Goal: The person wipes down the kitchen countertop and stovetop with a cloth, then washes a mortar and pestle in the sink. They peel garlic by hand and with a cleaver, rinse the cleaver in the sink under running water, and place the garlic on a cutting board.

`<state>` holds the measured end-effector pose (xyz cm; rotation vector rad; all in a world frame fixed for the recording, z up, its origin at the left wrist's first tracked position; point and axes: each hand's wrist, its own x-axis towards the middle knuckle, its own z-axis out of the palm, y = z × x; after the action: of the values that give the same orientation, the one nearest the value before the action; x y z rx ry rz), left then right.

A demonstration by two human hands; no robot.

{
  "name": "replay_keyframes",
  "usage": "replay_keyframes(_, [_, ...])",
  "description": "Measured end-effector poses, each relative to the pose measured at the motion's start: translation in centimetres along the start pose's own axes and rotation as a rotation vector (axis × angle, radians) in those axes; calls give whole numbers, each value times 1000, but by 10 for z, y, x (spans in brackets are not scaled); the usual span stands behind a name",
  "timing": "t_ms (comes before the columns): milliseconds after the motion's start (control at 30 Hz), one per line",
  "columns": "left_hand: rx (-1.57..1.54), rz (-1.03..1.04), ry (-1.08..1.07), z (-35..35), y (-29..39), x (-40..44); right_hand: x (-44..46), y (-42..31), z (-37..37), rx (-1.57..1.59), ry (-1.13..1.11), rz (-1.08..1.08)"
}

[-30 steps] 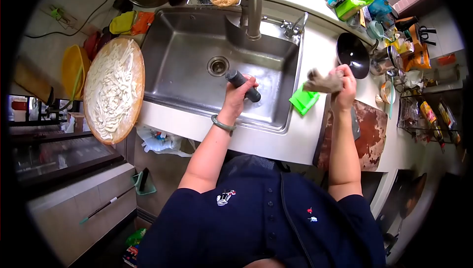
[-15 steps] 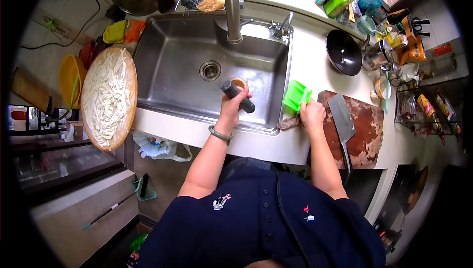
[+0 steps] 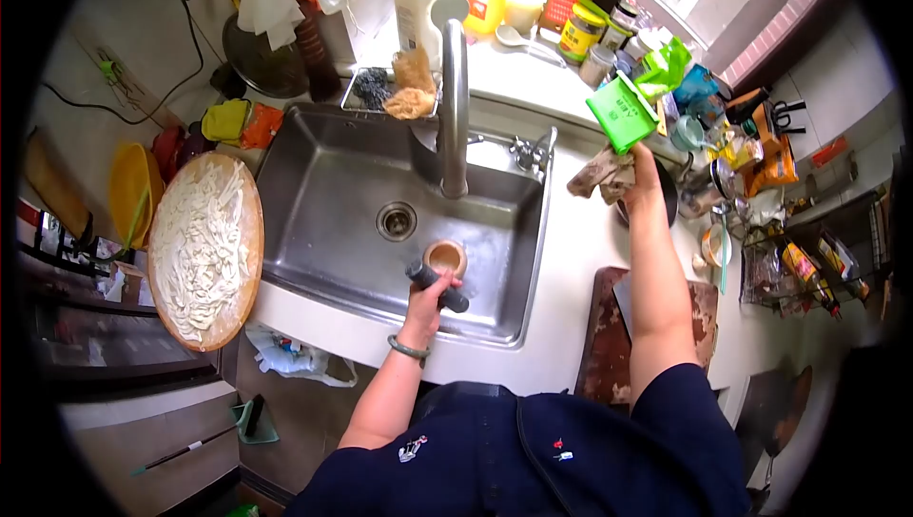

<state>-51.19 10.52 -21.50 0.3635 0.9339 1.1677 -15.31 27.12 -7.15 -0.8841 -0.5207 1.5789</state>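
Over the front right of the steel sink (image 3: 314, 232), my left hand (image 3: 425, 311) is closed round a dark grey pestle-like cylinder (image 3: 455, 301). Just beyond its fingers is a small round wooden cup (image 3: 446, 256); whether the hand also grips the cup, I cannot tell. Stretched out over the counter at the right, my right hand (image 3: 645, 177) is closed on a bright green packet (image 3: 623, 115) with pale lettering. A crumpled brown cloth (image 3: 602, 175) hangs beside the packet at the same hand. The fingers are partly hidden. Behind this forearm sits a black bowl (image 3: 670, 203), mostly covered.
At the left stands a round board (image 3: 204, 241) of floured noodle strips. The faucet (image 3: 455, 117) arches over the sink. A cutting board (image 3: 601, 346) with a cleaver blade (image 3: 623, 300) lies under my right arm. Jars (image 3: 580, 34) and bags line the back ledge.
My right hand has carried the green packet and brown cloth from beside the cutting board toward the back ledge. The view has tilted up; my left hand keeps its hold over the sink.
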Motion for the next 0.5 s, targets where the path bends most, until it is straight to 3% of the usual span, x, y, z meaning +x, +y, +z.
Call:
replay_keyframes(100, [29,-15,13,-7,-1,4,50,-29,15,-52,-61,8])
replay_keyframes(167, [48,-11,23,-11,-3,6,70,-38,29,-117,59,23])
replay_keyframes(233, [37,-14,35,-14,-6,9,111,-35,16,-130,25,66])
replay_keyframes(467, [70,-26,65,-19,-9,12,180,2,22,283,-112,47])
replay_keyframes(500, [73,-20,68,-15,-6,9,186,7,23,287,-164,-31])
